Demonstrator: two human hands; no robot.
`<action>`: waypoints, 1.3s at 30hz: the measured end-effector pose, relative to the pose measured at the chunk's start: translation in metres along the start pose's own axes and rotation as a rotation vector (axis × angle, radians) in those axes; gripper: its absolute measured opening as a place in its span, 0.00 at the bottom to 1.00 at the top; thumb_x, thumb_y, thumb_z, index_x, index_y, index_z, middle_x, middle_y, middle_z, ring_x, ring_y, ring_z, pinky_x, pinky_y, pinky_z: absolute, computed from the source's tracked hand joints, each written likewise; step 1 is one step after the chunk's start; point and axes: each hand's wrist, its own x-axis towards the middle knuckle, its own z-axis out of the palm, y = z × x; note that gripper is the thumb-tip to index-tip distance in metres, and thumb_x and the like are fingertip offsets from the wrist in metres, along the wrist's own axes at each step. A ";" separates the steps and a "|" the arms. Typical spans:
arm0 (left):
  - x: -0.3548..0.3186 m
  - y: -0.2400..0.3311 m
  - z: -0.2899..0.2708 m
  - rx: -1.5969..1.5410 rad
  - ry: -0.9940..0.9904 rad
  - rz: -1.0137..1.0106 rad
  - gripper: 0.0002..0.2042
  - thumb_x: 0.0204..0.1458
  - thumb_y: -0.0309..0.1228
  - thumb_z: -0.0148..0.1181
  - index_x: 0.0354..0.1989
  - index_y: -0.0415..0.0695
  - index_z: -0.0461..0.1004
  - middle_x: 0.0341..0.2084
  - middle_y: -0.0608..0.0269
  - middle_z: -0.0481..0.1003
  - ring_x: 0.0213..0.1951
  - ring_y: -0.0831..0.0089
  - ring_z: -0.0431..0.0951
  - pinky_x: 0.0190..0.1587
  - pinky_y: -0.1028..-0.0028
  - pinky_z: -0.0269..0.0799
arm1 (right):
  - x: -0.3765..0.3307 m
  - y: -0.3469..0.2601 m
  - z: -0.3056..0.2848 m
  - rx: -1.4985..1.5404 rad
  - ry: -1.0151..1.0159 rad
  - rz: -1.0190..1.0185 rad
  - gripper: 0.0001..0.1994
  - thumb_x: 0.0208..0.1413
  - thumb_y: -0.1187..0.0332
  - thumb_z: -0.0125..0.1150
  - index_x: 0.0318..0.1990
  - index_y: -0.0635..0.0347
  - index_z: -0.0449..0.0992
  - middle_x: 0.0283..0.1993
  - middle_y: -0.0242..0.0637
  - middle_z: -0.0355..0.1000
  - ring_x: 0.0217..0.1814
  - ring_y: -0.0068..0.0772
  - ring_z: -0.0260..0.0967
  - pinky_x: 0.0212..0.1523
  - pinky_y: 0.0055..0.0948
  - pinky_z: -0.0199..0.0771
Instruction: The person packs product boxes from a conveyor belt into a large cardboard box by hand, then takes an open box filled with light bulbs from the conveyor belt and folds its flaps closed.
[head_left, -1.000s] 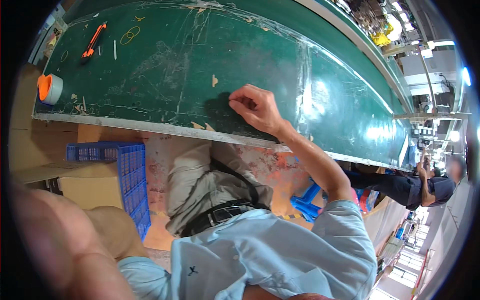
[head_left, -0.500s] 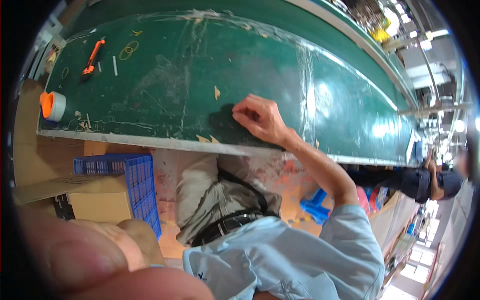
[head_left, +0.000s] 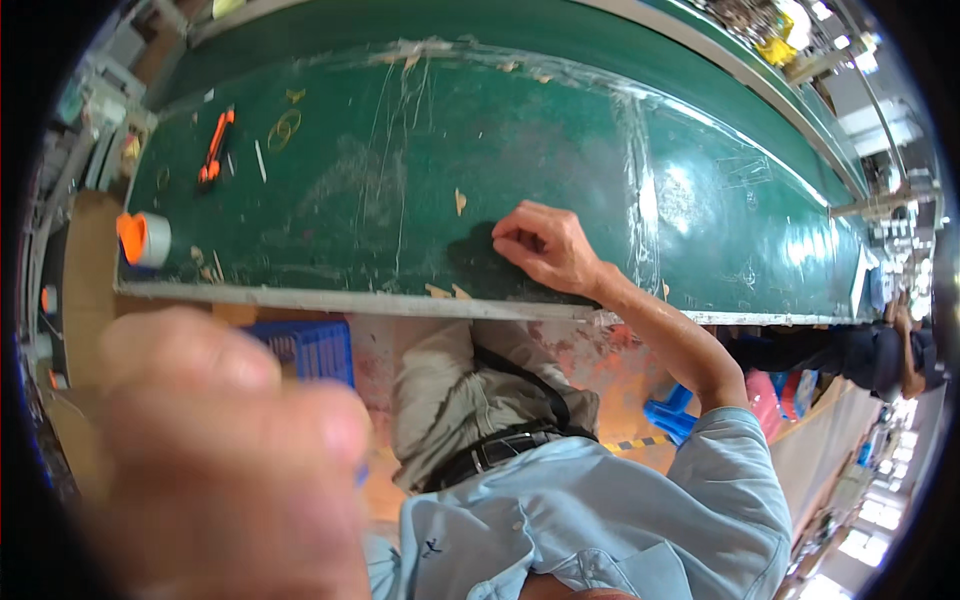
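My right hand (head_left: 550, 247) hovers or rests near the front edge of the green tabletop (head_left: 540, 130), fingers curled in and thumb against them, with nothing visible in its grip. A small tan scrap (head_left: 460, 201) lies on the surface a little to its left. Close to the camera at lower left is my left hand (head_left: 240, 440), large and blurred. Its fingers look bent and closed, and whatever they may hold is hidden.
At the table's left lie an orange-and-black utility knife (head_left: 215, 148), a thin white stick (head_left: 260, 160), yellow rubber bands (head_left: 284, 126) and a tape roll (head_left: 152, 241). Below the edge stands a blue crate (head_left: 322, 352), partly covered. Another person (head_left: 880, 355) is at far right.
My left hand has risen from the lower left corner and covers more of the crate and carton. The whole view has shifted slightly. My right hand keeps its pose and place.
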 end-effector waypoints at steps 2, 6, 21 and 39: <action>0.006 -0.018 0.042 0.041 0.295 -0.128 0.20 0.58 0.31 0.62 0.55 0.32 0.72 0.35 0.50 0.81 0.32 0.66 0.76 0.35 0.67 0.74 | 0.006 -0.007 0.010 0.083 0.000 -0.023 0.06 0.58 0.75 0.70 0.41 0.62 0.81 0.31 0.33 0.74 0.27 0.20 0.70 0.29 0.26 0.70; -0.030 -0.110 0.131 -0.026 0.633 -0.594 0.07 0.59 0.22 0.66 0.44 0.36 0.79 0.29 0.64 0.81 0.32 0.82 0.77 0.37 0.79 0.73 | 0.013 -0.010 -0.010 0.222 -0.090 0.169 0.08 0.62 0.70 0.69 0.45 0.62 0.80 0.32 0.28 0.76 0.30 0.15 0.70 0.30 0.23 0.71; -0.054 -0.254 0.219 -0.150 0.531 -0.874 0.15 0.62 0.30 0.69 0.24 0.40 0.74 0.19 0.78 0.69 0.25 0.89 0.63 0.26 0.80 0.58 | 0.071 0.012 0.012 0.889 0.376 0.289 0.16 0.73 0.56 0.58 0.34 0.57 0.75 0.27 0.25 0.73 0.25 0.12 0.65 0.24 0.16 0.63; -0.072 -0.262 0.224 -0.776 0.466 -0.999 0.23 0.63 0.24 0.65 0.18 0.50 0.59 0.17 0.79 0.57 0.22 0.88 0.52 0.24 0.78 0.47 | 0.060 0.008 0.025 0.505 0.219 0.031 0.21 0.65 0.55 0.69 0.27 0.60 0.72 0.20 0.26 0.66 0.24 0.16 0.59 0.23 0.28 0.60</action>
